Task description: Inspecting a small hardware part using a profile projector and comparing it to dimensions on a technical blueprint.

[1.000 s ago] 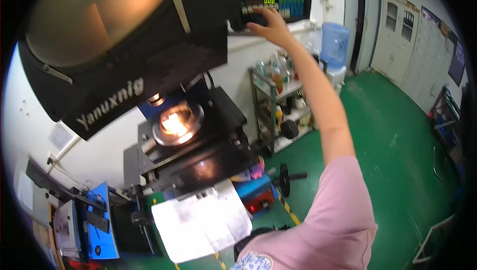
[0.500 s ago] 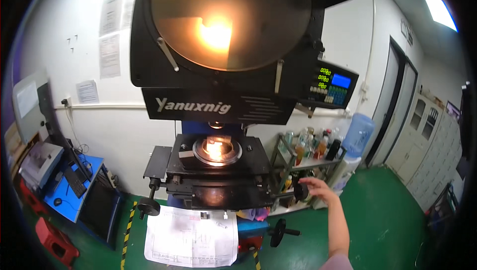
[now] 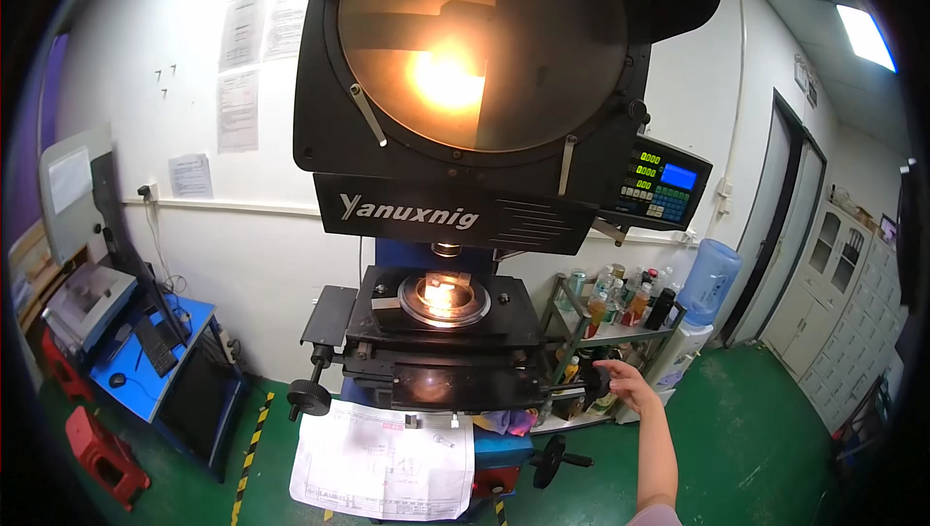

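My right hand (image 3: 632, 390) reaches in from the lower right, its bent fingers closed around the rim of a black handwheel (image 3: 597, 383) on the right of the stage. That stage (image 3: 383, 327), black and flat, belongs to an optical profile projector and carries a round glass plate (image 3: 465, 316), lit brightly from below. A small piece (image 3: 441, 286) sits in the glare on it; its shape is hard to make out. Above, the large round screen (image 3: 572, 51) shows a bright orange spot and dark, straight-edged shadows. My left hand is out of sight.
A second handwheel (image 3: 310, 397) hangs at the stage's left, a cranked one (image 3: 549, 461) lower right. A drawing sheet (image 3: 383, 468) lies below the stage. The digital readout (image 3: 664, 182) is right of the screen, above a bottle shelf (image 3: 620, 334). A blue desk (image 3: 145, 390) stands left.
The whole scene has shifted slightly right in the picture as my head moved. My right hand remains at the same handwheel. The readout's digits look sharper now.
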Tool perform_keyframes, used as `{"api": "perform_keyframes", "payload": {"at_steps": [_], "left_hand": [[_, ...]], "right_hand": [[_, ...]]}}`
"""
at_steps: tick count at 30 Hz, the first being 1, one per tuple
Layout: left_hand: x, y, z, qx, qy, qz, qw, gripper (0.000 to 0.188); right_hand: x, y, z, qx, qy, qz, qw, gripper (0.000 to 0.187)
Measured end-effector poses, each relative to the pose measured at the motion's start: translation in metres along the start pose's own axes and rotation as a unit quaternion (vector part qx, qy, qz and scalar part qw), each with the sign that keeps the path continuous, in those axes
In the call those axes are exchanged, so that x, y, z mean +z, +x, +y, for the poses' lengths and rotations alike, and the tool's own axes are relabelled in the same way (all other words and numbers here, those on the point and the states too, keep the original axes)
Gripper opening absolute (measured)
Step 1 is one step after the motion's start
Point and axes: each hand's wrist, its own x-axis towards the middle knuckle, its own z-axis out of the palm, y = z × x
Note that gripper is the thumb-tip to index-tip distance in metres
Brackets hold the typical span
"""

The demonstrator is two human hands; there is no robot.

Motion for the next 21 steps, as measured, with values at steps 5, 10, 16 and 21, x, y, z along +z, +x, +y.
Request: {"api": "perform_keyframes", "payload": {"at_steps": [5,10,16,21], "left_hand": [[0.005,-0.001,0.001,-0.008,-0.008,0.012,1.000,0.013],[0.009,0.002,-0.001,-0.025,0.013,0.019,0.999,0.014],[0.001,0.007,-0.005,-0.048,-0.027,0.028,0.998,0.016],[-0.001,0.008,-0.008,-0.036,-0.005,0.033,0.999,0.017]], "right_hand": [[0.003,0.000,-0.004,-0.001,-0.005,0.010,1.000,0.055],[0.002,0.000,-0.003,0.003,0.001,-0.001,1.000,0.055],[-0.003,0.000,0.000,0.014,-0.010,0.009,1.000,0.055],[-0.011,0.003,0.009,0.018,0.013,0.004,1.000,0.052]]}}
